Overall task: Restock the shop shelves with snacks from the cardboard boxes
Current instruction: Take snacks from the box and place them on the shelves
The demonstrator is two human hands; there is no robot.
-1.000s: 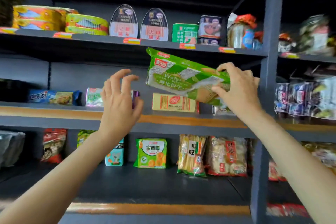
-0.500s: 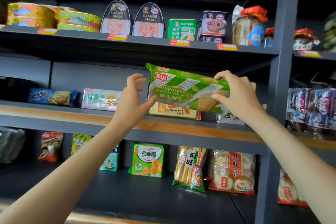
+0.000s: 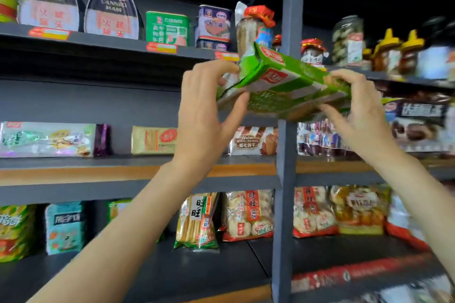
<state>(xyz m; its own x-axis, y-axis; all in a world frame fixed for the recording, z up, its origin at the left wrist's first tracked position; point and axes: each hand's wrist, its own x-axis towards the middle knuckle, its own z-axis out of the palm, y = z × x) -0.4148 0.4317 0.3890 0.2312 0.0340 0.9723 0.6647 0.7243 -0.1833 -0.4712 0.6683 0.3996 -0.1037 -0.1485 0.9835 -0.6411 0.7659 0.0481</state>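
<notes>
We grip the green plastic wafer-biscuit packet at both ends, left hand and right hand pinching it. Held level, it probably slides flat onto the grey metal shelf.

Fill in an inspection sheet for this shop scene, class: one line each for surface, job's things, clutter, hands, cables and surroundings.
Surface: middle shelf with an orange front strip; a bare stretch lies between the yellow pack and the brown wafer pack.
Job's things: green wafer pack, tilted, held in the air in front of the grey upright post; no cardboard box in view.
Clutter: nothing seen.
Hands: left hand grips the pack's left end; right hand pinches its right end.
Cables: nothing seen.
Surroundings: canned ham tins on the top shelf, jars to their right, rice cracker bags on the bottom shelf.
</notes>
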